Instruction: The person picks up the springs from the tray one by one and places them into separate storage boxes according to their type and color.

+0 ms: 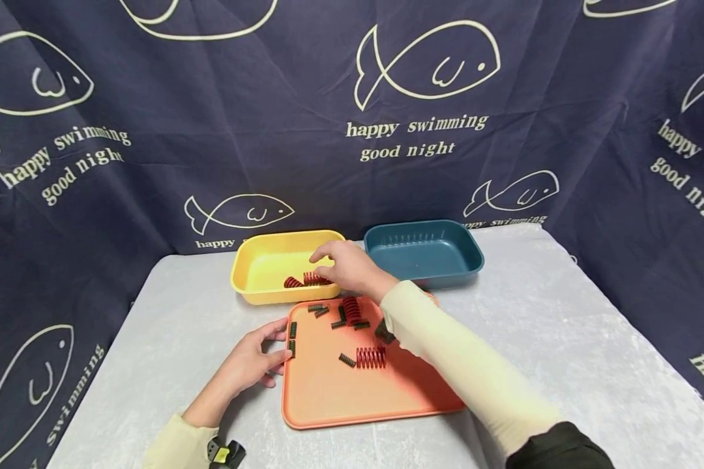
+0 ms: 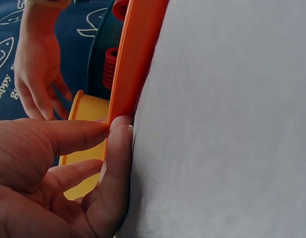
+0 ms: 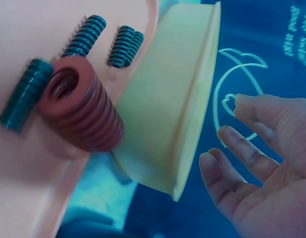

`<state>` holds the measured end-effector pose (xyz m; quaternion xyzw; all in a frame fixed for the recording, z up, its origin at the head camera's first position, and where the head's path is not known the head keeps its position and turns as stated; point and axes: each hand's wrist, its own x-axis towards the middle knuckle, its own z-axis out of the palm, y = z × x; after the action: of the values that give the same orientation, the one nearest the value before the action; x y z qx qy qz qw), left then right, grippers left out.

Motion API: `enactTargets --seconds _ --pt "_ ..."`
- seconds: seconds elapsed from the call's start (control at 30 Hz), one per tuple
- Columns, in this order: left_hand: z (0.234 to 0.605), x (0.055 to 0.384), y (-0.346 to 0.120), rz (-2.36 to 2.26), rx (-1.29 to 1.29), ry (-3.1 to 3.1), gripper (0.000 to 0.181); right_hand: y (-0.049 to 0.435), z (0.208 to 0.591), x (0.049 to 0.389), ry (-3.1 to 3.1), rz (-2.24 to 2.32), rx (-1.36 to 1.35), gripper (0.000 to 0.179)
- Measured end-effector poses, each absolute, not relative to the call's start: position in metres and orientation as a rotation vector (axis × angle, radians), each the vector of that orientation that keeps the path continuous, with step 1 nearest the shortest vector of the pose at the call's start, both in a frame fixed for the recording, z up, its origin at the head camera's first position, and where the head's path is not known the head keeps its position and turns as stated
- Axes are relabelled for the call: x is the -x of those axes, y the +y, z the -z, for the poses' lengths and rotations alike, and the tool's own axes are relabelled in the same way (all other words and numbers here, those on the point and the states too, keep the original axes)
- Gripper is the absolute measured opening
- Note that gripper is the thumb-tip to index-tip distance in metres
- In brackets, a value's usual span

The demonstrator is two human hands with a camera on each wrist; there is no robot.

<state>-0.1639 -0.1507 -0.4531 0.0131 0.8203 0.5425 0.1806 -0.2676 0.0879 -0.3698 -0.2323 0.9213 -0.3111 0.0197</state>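
Note:
My right hand [image 1: 352,266] hovers over the right side of the yellow bin [image 1: 287,298], fingers spread and loosely bent, holding nothing. Just under it, red coil springs [image 1: 311,279] lie in the bin. With thumb and fingers, my left hand [image 1: 249,361] pinches the left rim of the orange tray [image 1: 328,400]. Small dark green springs [image 1: 293,329] sit along that rim beside the fingers. Farther right on the tray are a thick red spring [image 3: 88,111] among several green springs [image 3: 26,94], and another red spring [image 1: 371,357] lying flat. My right forearm hides part of the tray.
A dark blue bin [image 1: 446,253] stands to the right of the yellow one, behind the tray. All of them rest on a pale grey tabletop [image 1: 575,339]. A dark blue curtain [image 1: 328,176] printed with fish hangs behind and along both sides.

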Motion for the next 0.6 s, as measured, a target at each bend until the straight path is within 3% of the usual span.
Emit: enactTargets --seconds 0.6 --pt "0.456 0.167 -0.151 -1.5 -0.054 2.385 0.066 0.15 0.379 0.221 2.722 1.281 0.874 0.026"
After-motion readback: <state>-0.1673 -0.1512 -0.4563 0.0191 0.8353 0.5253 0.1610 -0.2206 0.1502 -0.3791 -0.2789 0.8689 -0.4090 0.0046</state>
